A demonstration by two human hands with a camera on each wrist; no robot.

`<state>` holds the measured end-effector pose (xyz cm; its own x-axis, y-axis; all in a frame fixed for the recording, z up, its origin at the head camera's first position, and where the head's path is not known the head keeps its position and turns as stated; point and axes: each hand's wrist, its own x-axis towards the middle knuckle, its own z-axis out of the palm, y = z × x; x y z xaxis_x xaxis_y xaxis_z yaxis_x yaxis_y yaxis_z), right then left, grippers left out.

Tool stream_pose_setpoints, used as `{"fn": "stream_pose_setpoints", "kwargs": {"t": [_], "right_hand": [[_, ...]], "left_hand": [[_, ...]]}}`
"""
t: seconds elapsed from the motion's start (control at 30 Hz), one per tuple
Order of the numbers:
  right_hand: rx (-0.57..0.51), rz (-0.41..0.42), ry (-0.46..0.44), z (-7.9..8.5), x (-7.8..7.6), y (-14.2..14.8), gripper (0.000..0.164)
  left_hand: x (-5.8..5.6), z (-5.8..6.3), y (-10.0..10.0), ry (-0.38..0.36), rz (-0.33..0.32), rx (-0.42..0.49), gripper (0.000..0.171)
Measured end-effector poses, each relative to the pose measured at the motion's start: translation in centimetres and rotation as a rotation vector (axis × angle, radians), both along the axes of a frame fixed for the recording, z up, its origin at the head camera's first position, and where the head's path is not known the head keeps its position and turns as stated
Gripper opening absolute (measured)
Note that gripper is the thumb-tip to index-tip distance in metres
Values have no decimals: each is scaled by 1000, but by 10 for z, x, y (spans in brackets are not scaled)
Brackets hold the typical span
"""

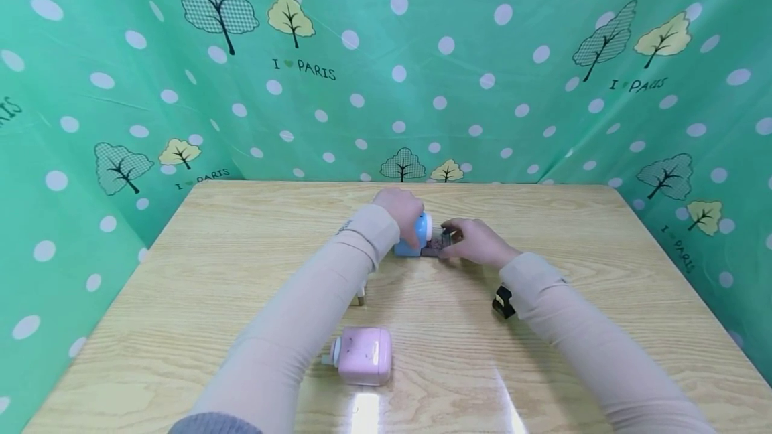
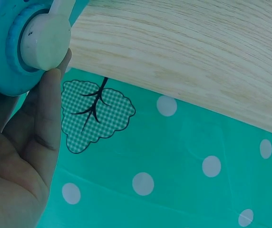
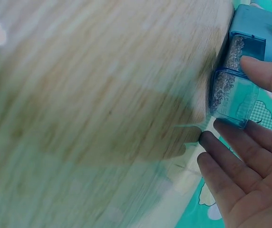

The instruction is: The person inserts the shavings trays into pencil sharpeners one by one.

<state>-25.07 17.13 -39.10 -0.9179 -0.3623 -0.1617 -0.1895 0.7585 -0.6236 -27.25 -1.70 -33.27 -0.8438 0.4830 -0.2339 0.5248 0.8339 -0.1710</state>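
At the back middle of the table is a blue pencil sharpener with a white crank on a round face. My left hand grips its body from above, partly covering it. A see-through shavings drawer, holding dark shavings, sticks partway out of its right side. My right hand holds the drawer at its outer end. In the right wrist view the thumb lies against one side of the drawer and fingertips are at its end.
A pink pencil sharpener lies nearer the front, beside my left forearm. Another small white and yellow thing is mostly hidden behind that forearm. A small black object shows below the right cuff. A green curtain borders the wooden table.
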Motion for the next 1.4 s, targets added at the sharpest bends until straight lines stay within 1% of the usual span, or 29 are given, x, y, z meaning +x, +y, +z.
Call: {"fn": "stream_pose_setpoints", "kwargs": {"t": [0.47, 0.83, 1.1, 1.4], "right_hand": [[19, 12, 25, 2, -1, -3, 73], [36, 36, 34, -1, -2, -6, 77], [18, 49, 34, -1, 0, -5, 80], [4, 53, 39, -1, 1, -2, 83]], "left_hand": [[-2, -1, 0, 18, -11, 14, 63], [-2, -2, 0, 10, -9, 16, 65], [-1, -2, 0, 8, -3, 6, 64], [0, -2, 0, 4, 6, 17, 64]]}}
